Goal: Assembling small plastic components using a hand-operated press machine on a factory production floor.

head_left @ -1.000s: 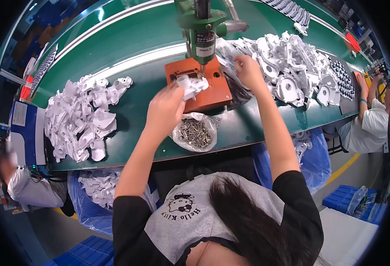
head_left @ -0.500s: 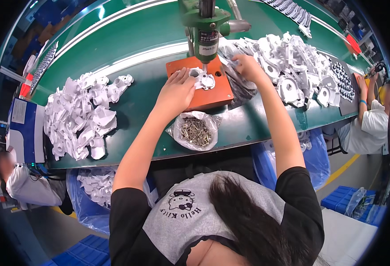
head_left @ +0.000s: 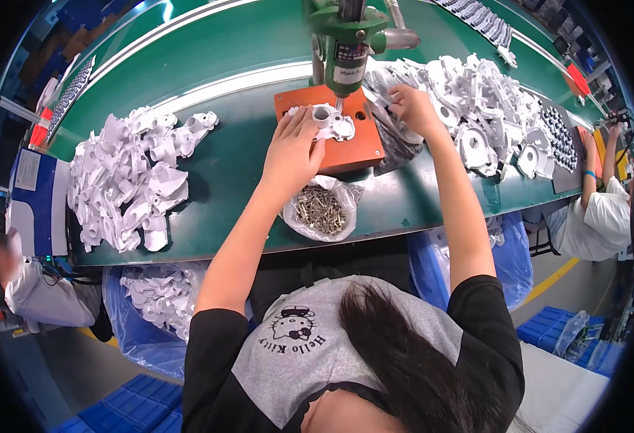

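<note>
Under the green press (head_left: 340, 54) sits an orange fixture block (head_left: 364, 144) with a white plastic part (head_left: 341, 128) on its top. My left hand (head_left: 295, 148) holds the left side of this part, its fingers over the far side and the thumb at the near edge. The press's metal tip comes down at the part's far edge. My right hand (head_left: 413, 112) hovers right of the block, by a dark plastic bag (head_left: 401, 153). Its fingers are curled together, and whatever is in them is too small or hidden to make out.
A clear bag of small metal screws or pins (head_left: 322, 211) stands in front of the block. White plastic parts lie in a left pile (head_left: 126, 177) and a right pile (head_left: 476, 108). Blue lined bins (head_left: 140, 346) stand below the table edge. Other people sit at both sides.
The view has shifted slightly. My left hand has turned a little on the part, its thumb now apart from the fingers. The right hand stays beside the press with its fingers still curled.
</note>
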Tool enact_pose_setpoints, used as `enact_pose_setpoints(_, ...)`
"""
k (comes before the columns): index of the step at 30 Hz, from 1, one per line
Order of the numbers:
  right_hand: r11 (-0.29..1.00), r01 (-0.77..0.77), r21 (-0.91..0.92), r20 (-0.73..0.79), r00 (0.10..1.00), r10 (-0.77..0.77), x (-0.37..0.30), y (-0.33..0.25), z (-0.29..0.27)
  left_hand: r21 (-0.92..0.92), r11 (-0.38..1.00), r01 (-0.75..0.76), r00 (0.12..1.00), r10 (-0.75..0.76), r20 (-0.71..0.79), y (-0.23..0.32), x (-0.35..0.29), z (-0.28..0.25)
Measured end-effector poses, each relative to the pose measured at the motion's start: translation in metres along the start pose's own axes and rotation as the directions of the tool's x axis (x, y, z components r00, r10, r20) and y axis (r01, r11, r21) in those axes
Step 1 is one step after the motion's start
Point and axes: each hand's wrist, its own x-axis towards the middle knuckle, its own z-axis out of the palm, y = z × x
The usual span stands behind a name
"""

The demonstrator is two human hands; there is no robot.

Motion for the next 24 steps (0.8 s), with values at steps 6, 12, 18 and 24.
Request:
enact_pose_setpoints(6, 0.884, -0.051, 0.465, 0.123, 0.992, -0.007, -0.012, -0.056, -0.006, -0.008, 1.000, 0.007, 1.000, -0.007, -0.005, 0.000, 0.000, -0.001)
enact_pose_setpoints(12, 0.890, 0.048, 0.454, 0.133, 0.984, -0.120, -0.016, -0.090, 0.027, -0.031, 0.999, 0.020, 1.000, -0.020, -0.002, -0.002, -0.001, 0.003)
enact_pose_setpoints(18, 0.956, 0.118, 0.269, 0.034, 0.991, -0.132, -0.018, -0.083, 0.043, -0.014, 1.000, 0.019, 1.000, -0.019, -0.021, -0.003, -0.002, 0.003)
enact_pose_setpoints(24, 0.961, 0.241, -0.137, -0.261, 0.927, -0.269, -0.023, -0.081, 0.051, -0.019, 1.000, 0.019, 1.000, -0.020, -0.010, -0.005, -0.001, 0.005)
